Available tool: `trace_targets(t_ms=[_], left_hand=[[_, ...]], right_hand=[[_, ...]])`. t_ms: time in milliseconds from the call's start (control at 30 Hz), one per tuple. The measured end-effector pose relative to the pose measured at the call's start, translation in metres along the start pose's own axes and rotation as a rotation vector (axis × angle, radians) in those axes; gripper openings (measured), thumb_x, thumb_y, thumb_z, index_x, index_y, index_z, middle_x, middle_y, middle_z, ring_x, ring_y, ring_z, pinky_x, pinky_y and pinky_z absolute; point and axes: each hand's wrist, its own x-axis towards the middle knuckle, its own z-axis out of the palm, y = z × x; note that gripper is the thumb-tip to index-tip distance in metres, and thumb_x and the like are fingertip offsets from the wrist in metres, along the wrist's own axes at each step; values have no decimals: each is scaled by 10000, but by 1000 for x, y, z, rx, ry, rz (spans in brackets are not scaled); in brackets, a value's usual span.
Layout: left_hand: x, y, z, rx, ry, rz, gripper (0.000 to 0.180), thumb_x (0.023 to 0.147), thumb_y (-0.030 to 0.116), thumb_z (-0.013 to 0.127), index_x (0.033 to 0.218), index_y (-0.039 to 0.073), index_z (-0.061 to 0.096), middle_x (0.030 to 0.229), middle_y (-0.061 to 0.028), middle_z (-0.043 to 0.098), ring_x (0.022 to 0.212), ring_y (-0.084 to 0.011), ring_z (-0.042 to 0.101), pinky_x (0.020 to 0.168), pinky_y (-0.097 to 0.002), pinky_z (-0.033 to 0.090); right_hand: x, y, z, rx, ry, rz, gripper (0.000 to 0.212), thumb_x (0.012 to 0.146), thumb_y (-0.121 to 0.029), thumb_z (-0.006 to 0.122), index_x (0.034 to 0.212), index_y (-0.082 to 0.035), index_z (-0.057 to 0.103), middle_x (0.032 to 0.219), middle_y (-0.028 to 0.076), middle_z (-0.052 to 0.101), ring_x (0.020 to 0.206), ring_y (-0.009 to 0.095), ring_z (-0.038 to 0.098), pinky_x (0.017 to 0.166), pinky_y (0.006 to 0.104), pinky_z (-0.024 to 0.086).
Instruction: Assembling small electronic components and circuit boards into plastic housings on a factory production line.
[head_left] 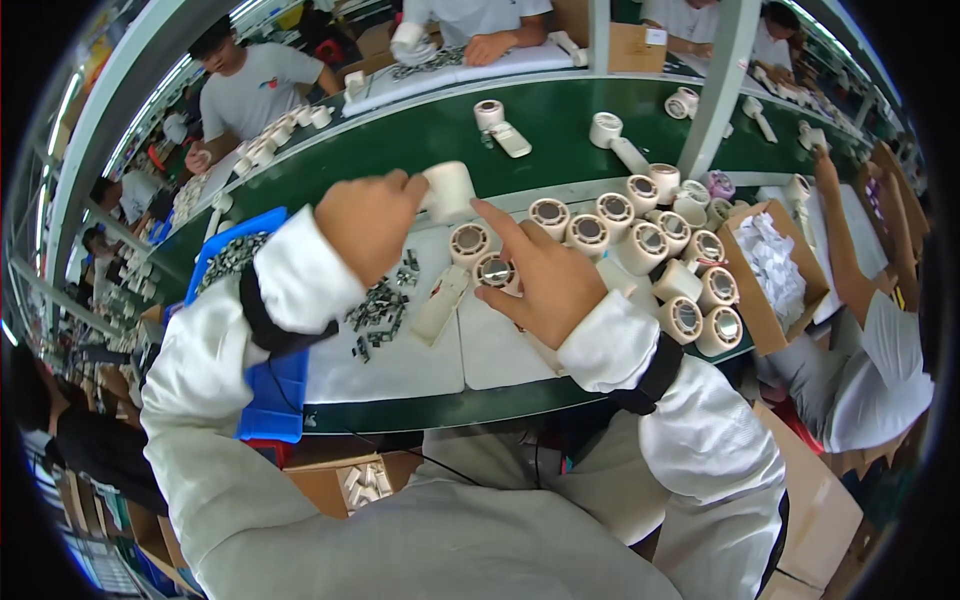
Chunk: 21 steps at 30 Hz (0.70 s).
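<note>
My left hand (370, 228) is closed, with a white cylindrical fan head (450, 190) at its fingertips, raised above the table. Whether a handle is attached cannot be seen behind the fingers. Close by on the right, my right hand (548, 278) has its index finger stretched towards that head and its thumb apart. Between that thumb and finger, a round fan (495, 270) with a silver centre shows on the table. Another fan (469, 243) stands just left of it, and a white handle piece (440, 305) lies below. Small metal-and-dark parts (378, 312) are scattered beneath my left wrist.
Several round fans (650, 240) crowd the right side, beside a carton of white wrappers (770, 265). A blue bin (275, 385) stands at left. Beyond runs a green conveyor (420, 130) carrying fans, with a metal post (718, 95). Co-workers sit across and at right.
</note>
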Motion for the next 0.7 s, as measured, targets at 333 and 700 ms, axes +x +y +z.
trace_targets(t_ms=[333,700], left_hand=[[-126,127,15,-313,14,-182,382,778,15,699,1155,28,642,826,-118,581,677,-314,601,581,-394,489],[-121,158,62,-363,447,-505,321,844,89,729,1150,46,640,781,-92,597,647,-243,576,581,-312,461]], right_hand=[[-18,8,17,93,-321,-403,662,797,-137,755,1404,-163,494,1176,131,558,921,327,648,779,408,537],[-29,14,38,-46,-185,-397,375,779,-33,690,1128,-111,579,1125,119,543,936,337,643,788,416,538]])
